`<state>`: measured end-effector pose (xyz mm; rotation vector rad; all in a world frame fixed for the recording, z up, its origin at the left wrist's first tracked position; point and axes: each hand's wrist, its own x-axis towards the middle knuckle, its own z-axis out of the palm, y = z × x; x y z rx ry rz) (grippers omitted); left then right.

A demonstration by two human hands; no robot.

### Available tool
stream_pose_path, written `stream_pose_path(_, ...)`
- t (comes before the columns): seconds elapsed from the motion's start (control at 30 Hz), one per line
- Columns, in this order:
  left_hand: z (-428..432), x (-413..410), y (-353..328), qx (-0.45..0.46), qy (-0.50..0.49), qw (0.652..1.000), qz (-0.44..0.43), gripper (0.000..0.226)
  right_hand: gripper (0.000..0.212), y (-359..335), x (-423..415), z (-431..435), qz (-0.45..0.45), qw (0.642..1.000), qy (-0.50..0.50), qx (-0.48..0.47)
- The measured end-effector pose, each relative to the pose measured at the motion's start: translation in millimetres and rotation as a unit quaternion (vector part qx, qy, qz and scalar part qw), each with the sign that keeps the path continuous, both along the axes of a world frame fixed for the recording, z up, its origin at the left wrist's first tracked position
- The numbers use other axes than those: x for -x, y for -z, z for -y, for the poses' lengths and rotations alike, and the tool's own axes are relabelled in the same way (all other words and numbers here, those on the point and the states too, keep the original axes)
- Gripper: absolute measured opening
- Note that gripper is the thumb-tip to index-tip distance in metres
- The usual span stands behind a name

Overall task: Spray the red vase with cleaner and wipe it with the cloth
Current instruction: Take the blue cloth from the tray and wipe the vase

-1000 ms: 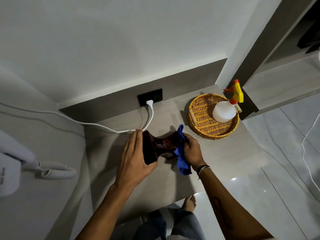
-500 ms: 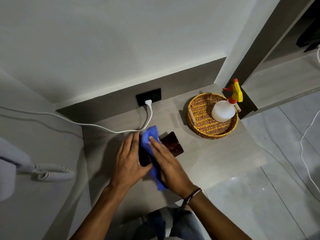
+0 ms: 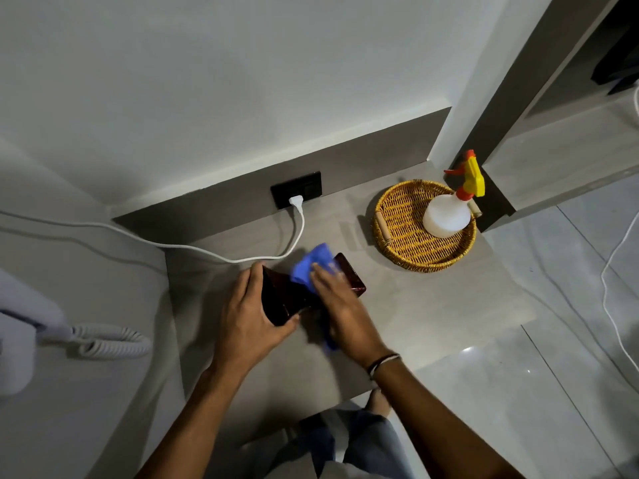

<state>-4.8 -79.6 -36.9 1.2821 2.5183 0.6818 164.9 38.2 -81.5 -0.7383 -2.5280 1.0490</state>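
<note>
The dark red vase lies on its side over the grey shelf. My left hand grips its left end, thumb under the rim. My right hand presses the blue cloth flat against the top of the vase near its right end, and a tail of cloth hangs below my wrist. The white spray bottle with a yellow and red trigger stands in the wicker basket at the back right, apart from both hands.
A white cable runs from the black wall socket across the shelf just behind the vase. A white wall phone with a coiled cord hangs at the left. The tiled floor drops off to the right of the shelf.
My right hand has slid the cloth from the vase's left part toward its right end. A second ago it held the cloth at the right end. My left hand kept its grip.
</note>
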Motion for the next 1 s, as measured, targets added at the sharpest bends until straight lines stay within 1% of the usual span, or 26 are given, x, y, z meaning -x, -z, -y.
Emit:
stream_pose_path(0.07, 1.8, -6.2, -0.6, -0.006, 0.007, 1.0, -0.017, 0.114, 0.07, 7.1, -13.1, -27.2, 0.046, 0.998, 0.039, -0.019)
stream_pose_path(0.13, -5.5, -13.1, -1.6, -0.003, 0.005, 1.0, -0.019, 0.113, 0.063, -0.9, -12.1, -31.3, 0.059, 0.997, 0.058, 0.002)
stream_pose_path(0.17, -10.0, -14.9, -2.1, -0.004, 0.0, 1.0, -0.014, 0.112, 0.062, -9.1, -6.3, -23.2, 0.051, 0.997, 0.057, 0.016)
stream_pose_path(0.23, -12.9, -16.6, -2.6, -0.002, -0.009, 1.0, 0.008, 0.105, 0.063, -25.1, 9.4, 6.5, -0.009, 0.999, 0.042, 0.033)
stream_pose_path(0.3, -9.6, -17.7, -4.3, 0.022, -0.018, 0.999, 0.035, 0.087, 0.06, -33.4, 20.8, 36.3, -0.098, 0.994, 0.021, 0.049)
stream_pose_path(0.33, -7.4, -17.4, -5.3, 0.042, -0.021, 0.998, 0.042, 0.082, 0.06, -33.4, 21.0, 41.6, -0.125, 0.991, 0.001, 0.05)
stream_pose_path(0.37, -5.5, -16.2, -5.7, 0.053, -0.022, 0.997, 0.042, 0.082, 0.062, -30.7, 17.3, 40.9, -0.131, 0.991, -0.024, 0.036)
stream_pose_path(0.43, -4.7, -14.0, -4.8, 0.033, -0.019, 0.999, 0.03, 0.092, 0.068, -20.2, 3.0, 24.7, -0.08, 0.996, -0.047, -0.001)
stream_pose_path(0.5, -8.8, -13.7, -11.5, 0.018, -0.015, 1.0, 0.02, 0.105, 0.075, -4.0, -13.2, -9.0, 0.0, 1.0, -0.022, -0.005)
stream_pose_path(0.57, -10.6, -13.7, -17.1, 0.013, -0.019, 1.0, 0.014, 0.111, 0.07, 5.1, -24.8, -39.2, 0.074, 0.997, 0.009, -0.023)
stream_pose_path(0.6, -12.4, -15.4, -18.2, 0.009, -0.022, 1.0, 0.011, 0.113, 0.069, 6.2, -28.6, -49.4, 0.095, 0.995, 0.025, -0.021)
stream_pose_path(0.67, -17.6, -15.2, -19.2, 0.009, -0.043, 0.998, 0.036, 0.111, 0.072, 5.9, -28.1, -60.6, 0.101, 0.993, 0.064, 0.009)
stream_pose_path(0.73, -24.7, -8.7, -19.0, 0.012, -0.092, 0.992, 0.088, 0.096, 0.07, 1.3, -24.1, -62.2, 0.065, 0.986, 0.138, 0.066)
stream_pose_path(0.77, -28.1, -4.2, -20.1, 0.013, -0.123, 0.984, 0.126, 0.087, 0.065, 1.2, -22.5, -62.6, 0.033, 0.975, 0.187, 0.112)
stream_pose_path(0.8, -29.6, 0.5, -20.1, 0.016, -0.152, 0.973, 0.171, 0.086, 0.061, 1.3, -21.5, -64.2, -0.004, 0.957, 0.236, 0.169)
stream_pose_path(0.83, -30.1, 4.7, -17.7, 0.02, -0.178, 0.961, 0.21, 0.091, 0.058, 1.1, -22.8, -67.7, -0.035, 0.932, 0.274, 0.236)
stream_pose_path(0.9, -26.5, 8.3, -12.3, 0.026, -0.215, 0.944, 0.247, 0.101, 0.056, 5.6, -25.4, -69.4, -0.071, 0.871, 0.31, 0.375)
stream_pose_path(0.93, -24.3, 7.5, -10.5, 0.025, -0.222, 0.94, 0.26, 0.102, 0.055, 7.3, -24.6, -67.5, -0.079, 0.849, 0.315, 0.417)
stream_pose_path(1.0, -20.1, 6.6, -7.0, 0.032, -0.197, 0.941, 0.275, 0.099, 0.053, 9.0, -19.9, -63.7, -0.087, 0.827, 0.324, 0.451)
